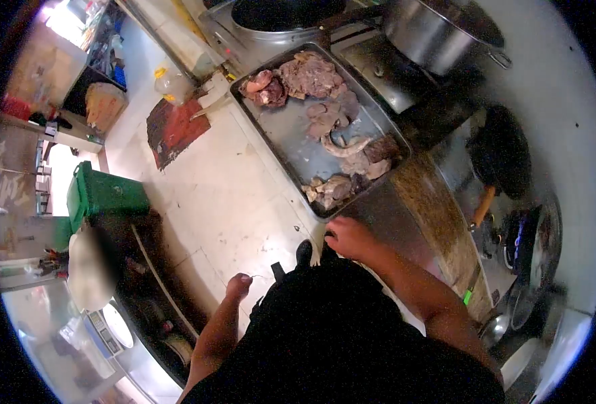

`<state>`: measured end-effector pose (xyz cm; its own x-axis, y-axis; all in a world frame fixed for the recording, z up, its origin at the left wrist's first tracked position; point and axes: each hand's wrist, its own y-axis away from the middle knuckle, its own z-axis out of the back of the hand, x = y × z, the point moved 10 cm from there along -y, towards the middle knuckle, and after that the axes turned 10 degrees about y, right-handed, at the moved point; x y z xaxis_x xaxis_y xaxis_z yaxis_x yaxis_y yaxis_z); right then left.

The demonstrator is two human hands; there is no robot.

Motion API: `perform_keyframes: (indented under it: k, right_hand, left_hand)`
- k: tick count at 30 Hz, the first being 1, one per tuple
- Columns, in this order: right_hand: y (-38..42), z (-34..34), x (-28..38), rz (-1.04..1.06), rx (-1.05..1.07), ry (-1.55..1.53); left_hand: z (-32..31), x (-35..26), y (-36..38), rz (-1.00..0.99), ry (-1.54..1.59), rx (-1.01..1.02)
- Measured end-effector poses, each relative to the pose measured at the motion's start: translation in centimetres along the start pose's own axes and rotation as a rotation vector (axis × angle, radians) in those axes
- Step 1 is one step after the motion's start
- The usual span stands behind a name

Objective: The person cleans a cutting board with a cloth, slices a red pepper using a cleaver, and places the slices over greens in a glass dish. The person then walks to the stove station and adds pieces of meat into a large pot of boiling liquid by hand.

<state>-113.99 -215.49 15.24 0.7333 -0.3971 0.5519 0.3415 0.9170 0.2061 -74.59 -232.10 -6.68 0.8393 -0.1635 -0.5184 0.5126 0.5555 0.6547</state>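
Observation:
My left hand [239,287] is closed low over the floor, left of my dark clothing. A thin, light sliver shows at its fingertips, too small to name. My right hand [349,238] has its fingers curled in, close by the near corner of a metal tray [277,151]; the inside of its grip is hidden. Several pieces of cooked-looking meat lie in the tray: a large slab [311,74] at the far end, a dark reddish chunk [264,89], sliced pieces [328,118], a pale curved strip [346,147] and smaller chunks [333,191] near me.
A big steel pot [439,34] and a wok [288,13] stand beyond the tray. On the right are a wooden-handled pan [500,151] and a burner [513,239]. Leftward stand a green bin [113,192], a scale [106,330] and a clear plastic bottle [172,84].

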Motion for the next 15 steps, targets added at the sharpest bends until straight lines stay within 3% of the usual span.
perform_keyframes:
  k: [2,4,5,8,15]
  right_hand:
    - [-0.2,-0.4,0.0,0.019,0.017,0.02]
    - [-0.4,-0.8,-0.3,0.037,0.034,0.04]
    - [-0.6,-1.0,-0.9,0.0,0.057,0.022]
    - [-1.1,-0.7,-1.7,-0.045,0.108,0.019]
    - [-1.3,-0.1,-1.6,-0.075,0.141,0.0]
  left_hand:
    - [0.1,-2.4,0.7,0.074,0.034,-0.019]
    - [-0.5,-4.8,0.9,-0.016,0.07,0.023]
    - [0.3,-6.8,2.1,0.1,0.152,0.008]
    - [-0.9,-6.3,0.6,-0.062,-0.092,0.024]
    - [1.0,-4.6,1.3,0.057,0.04,-0.061]
